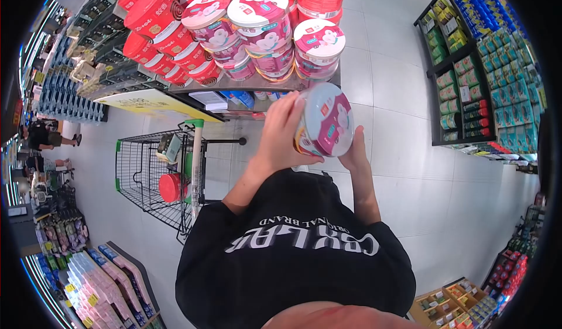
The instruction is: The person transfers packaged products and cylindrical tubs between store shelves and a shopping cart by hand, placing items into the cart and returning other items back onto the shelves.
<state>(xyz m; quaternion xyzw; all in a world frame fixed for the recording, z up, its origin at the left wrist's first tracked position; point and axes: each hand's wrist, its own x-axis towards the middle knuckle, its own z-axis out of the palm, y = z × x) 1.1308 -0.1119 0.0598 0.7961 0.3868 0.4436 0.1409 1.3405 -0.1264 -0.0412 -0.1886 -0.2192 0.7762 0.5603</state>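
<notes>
A round mosquito coil tub (333, 118) with a white and magenta lid is held up in front of my chest, tilted so the lid faces me. My left hand (280, 131) wraps round its left side, fingers partly hidden behind it. On the right side, my right hand (356, 151) presses against the tub with its thumb showing; its other fingers are hidden. Just beyond stands a display of matching tubs, including a white-lidded tub (319, 39) at its right end and stacked red tubs (153, 13) to the left.
A black wire shopping cart (149, 177) with green corners stands to my left, holding a red tub (171, 187) and a small box (170, 146). Shelves of packaged goods (465, 89) line the right side. Another person (44, 137) is far off at left.
</notes>
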